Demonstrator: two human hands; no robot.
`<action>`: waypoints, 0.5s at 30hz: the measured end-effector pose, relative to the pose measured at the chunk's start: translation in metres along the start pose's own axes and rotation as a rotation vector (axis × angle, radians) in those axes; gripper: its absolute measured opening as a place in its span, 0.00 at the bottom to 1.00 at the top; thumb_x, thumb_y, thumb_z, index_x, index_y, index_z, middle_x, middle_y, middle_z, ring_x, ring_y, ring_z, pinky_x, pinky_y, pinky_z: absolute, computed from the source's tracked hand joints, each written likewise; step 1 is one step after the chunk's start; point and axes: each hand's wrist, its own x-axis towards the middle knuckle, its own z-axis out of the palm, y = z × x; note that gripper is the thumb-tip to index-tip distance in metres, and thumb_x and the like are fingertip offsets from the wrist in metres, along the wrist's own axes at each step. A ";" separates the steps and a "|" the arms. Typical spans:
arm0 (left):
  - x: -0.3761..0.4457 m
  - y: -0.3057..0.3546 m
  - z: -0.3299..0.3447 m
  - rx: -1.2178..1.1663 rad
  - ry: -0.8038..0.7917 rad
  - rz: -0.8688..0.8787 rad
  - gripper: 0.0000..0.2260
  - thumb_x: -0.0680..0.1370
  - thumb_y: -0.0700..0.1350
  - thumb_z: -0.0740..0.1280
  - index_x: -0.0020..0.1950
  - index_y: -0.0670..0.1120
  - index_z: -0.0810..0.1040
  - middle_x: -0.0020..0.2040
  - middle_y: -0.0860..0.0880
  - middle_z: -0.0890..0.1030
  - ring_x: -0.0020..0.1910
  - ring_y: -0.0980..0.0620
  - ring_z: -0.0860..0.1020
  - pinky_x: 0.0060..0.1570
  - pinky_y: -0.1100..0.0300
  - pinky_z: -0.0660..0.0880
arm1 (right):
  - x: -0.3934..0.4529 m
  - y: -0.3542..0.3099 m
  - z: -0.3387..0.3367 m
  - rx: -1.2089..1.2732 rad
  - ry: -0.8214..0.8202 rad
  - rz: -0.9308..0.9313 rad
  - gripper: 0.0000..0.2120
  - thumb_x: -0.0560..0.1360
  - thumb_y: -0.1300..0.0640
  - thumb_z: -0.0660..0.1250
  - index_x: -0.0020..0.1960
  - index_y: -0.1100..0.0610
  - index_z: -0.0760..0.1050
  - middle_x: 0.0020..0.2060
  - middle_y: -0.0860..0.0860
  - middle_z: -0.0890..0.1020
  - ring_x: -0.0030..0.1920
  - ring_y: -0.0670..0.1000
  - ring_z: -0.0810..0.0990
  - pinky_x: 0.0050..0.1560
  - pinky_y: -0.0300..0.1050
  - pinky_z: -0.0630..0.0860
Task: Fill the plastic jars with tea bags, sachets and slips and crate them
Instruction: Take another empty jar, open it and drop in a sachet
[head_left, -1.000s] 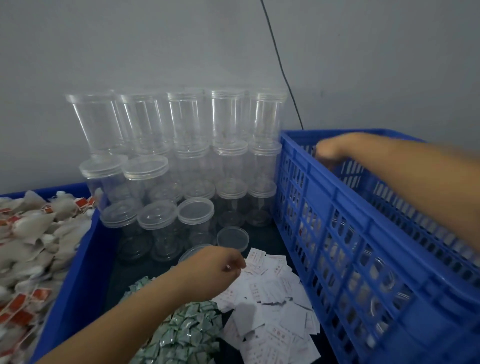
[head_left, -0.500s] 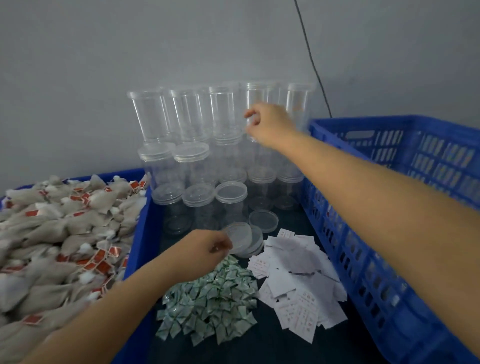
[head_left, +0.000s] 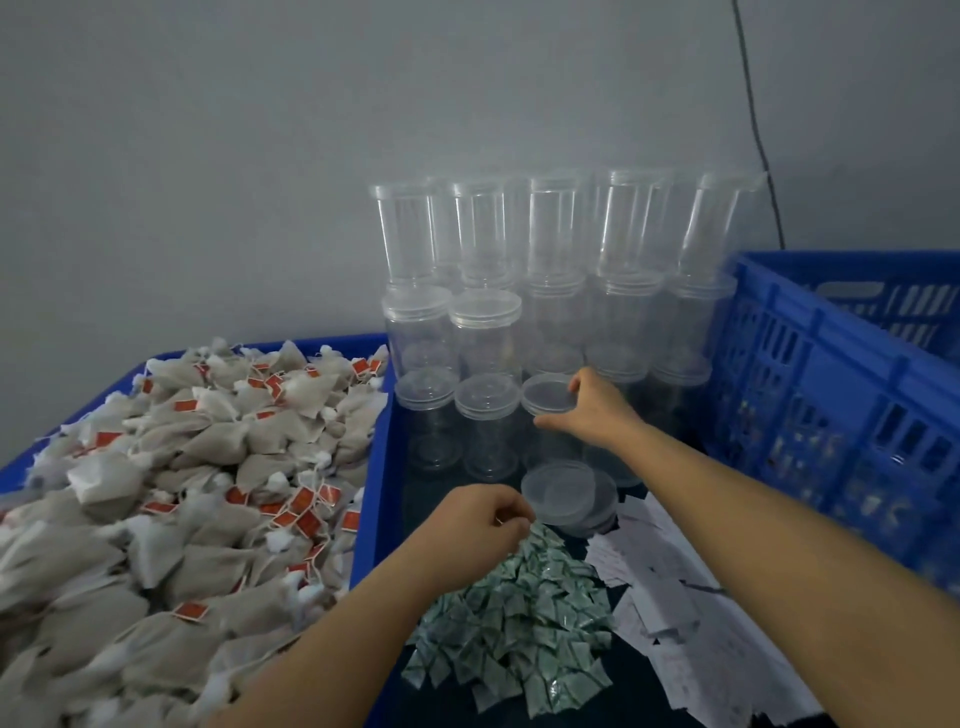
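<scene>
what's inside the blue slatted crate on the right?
Through the blue crate's side slots, filled jars show faintly at the bottom. Their number and contents are hidden by the wall.

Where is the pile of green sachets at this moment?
In the head view, the green sachets lie low in the middle, just under the left hand, with the white paper slips to their right.

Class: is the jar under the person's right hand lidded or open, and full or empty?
Lidded and empty. The right hand grips the lid sitting on the jar; its clear wall shows nothing inside.
</scene>
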 end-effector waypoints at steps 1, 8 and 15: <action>0.000 0.000 0.000 0.002 0.005 0.000 0.06 0.79 0.46 0.63 0.52 0.51 0.79 0.42 0.57 0.80 0.40 0.62 0.78 0.38 0.70 0.73 | 0.001 0.001 0.001 0.016 0.024 0.009 0.28 0.66 0.42 0.80 0.51 0.53 0.66 0.51 0.52 0.75 0.44 0.48 0.72 0.37 0.43 0.68; 0.001 -0.002 -0.002 0.102 0.131 0.065 0.11 0.79 0.47 0.63 0.61 0.50 0.77 0.53 0.54 0.79 0.49 0.59 0.77 0.51 0.62 0.75 | -0.013 -0.006 -0.028 0.212 0.165 0.000 0.41 0.65 0.45 0.81 0.70 0.56 0.65 0.65 0.54 0.69 0.60 0.54 0.73 0.54 0.47 0.71; -0.006 0.015 0.001 0.466 0.509 0.435 0.31 0.72 0.55 0.70 0.72 0.47 0.66 0.69 0.50 0.69 0.67 0.50 0.67 0.66 0.54 0.65 | -0.105 -0.009 -0.054 0.834 0.042 0.155 0.42 0.64 0.53 0.80 0.74 0.54 0.66 0.67 0.56 0.73 0.59 0.57 0.80 0.50 0.50 0.83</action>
